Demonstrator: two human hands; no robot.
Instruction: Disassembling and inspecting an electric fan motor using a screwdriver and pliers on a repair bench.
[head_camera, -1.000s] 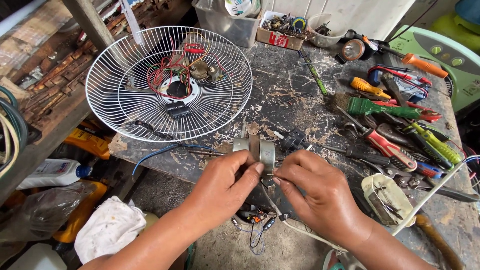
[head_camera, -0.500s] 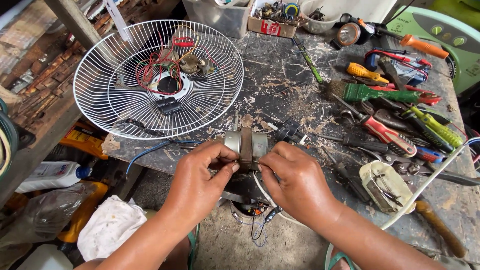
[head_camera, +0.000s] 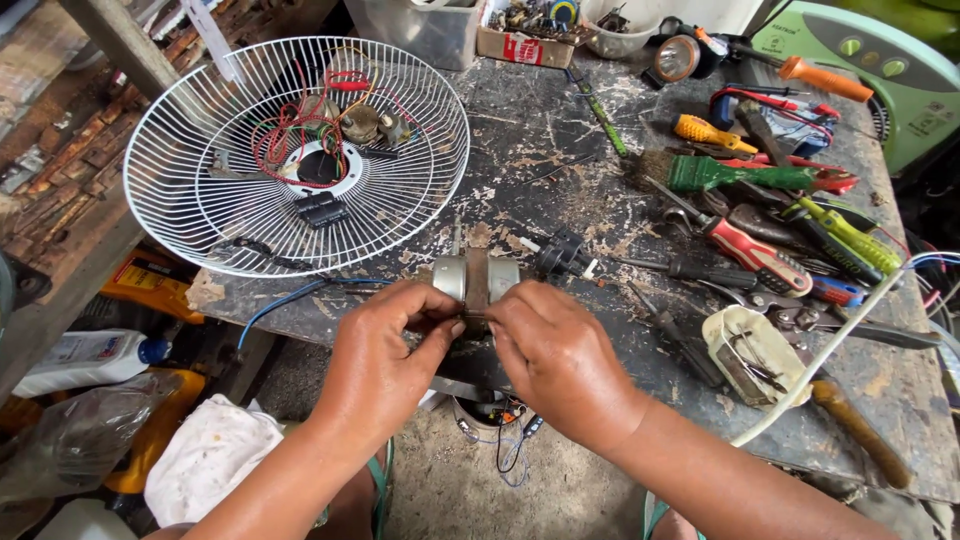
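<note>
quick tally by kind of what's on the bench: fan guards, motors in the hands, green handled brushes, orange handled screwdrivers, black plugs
white wire fan guard: 1
fan motor, held between left hand and right hand: 1
green-handled brush: 1
orange-handled screwdriver: 1
black plug: 1
total: 5

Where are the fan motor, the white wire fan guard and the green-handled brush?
fan motor (head_camera: 476, 278), head view, on its rusty middle band.
white wire fan guard (head_camera: 420, 190), head view, on its right-hand wires.
green-handled brush (head_camera: 735, 175), head view, on its handle.
</note>
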